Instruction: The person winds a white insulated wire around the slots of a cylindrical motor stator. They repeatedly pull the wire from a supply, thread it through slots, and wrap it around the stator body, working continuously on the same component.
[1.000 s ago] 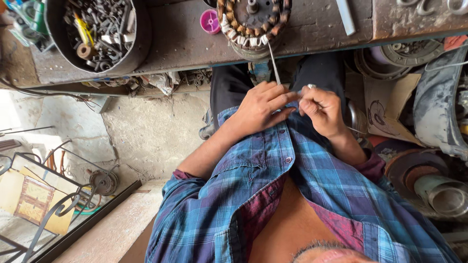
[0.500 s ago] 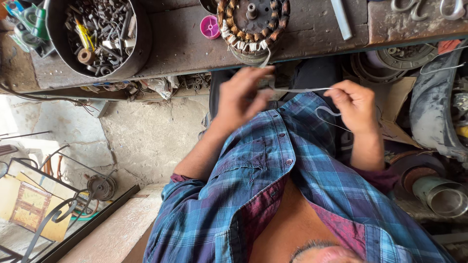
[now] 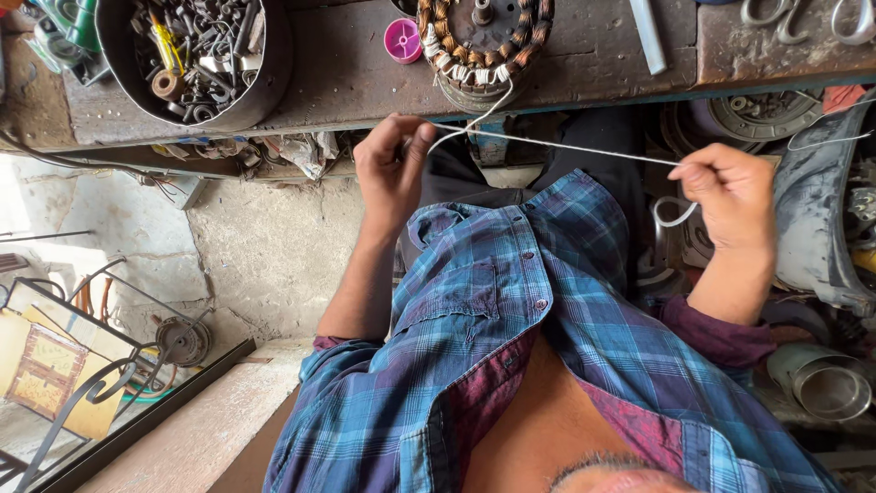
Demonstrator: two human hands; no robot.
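A round motor stator (image 3: 484, 41) with copper windings sits on the workbench edge. A thin white cord (image 3: 566, 146) runs from the stator down to my left hand (image 3: 391, 169), which pinches it just below the bench. From there the cord stretches taut to my right hand (image 3: 730, 196), which grips its other end, a loose loop hanging under the fingers. Both hands are held apart above my lap and blue plaid shirt.
A dark bowl (image 3: 196, 55) full of bolts and small parts stands on the wooden workbench (image 3: 347, 73) at left. A pink spool (image 3: 402, 39) lies beside the stator. Metal motor parts and a steel cylinder (image 3: 826, 383) lie at right. Concrete floor and a metal frame at left.
My hands were close together at the cord below the stator. They have moved apart, the right hand pulling the cord out to the right until it is stretched taut.
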